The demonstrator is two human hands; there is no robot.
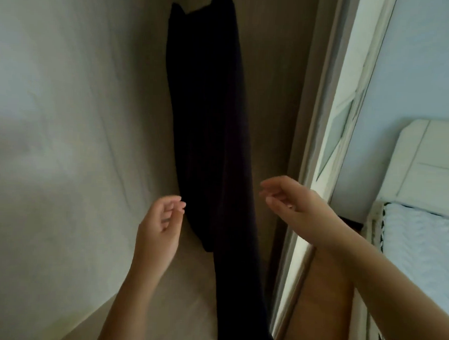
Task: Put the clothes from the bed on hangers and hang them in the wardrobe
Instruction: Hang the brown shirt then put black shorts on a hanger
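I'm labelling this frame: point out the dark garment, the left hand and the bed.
dark garment [209,123]: head view, middle of the hanging cloth.
left hand [160,223]: head view, palm.
bed [419,242]: head view, pale bedding.

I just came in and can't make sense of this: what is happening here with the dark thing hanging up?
A person is hanging clothes in a wardrobe. A dark garment hangs inside the wardrobe, its top running out of the picture, so the hanger cannot be seen. Both hands are empty and loosely open: the left hand is right beside the garment's left edge, the right hand is off to its right, not touching it. To the far right is the bed with a pale cover.
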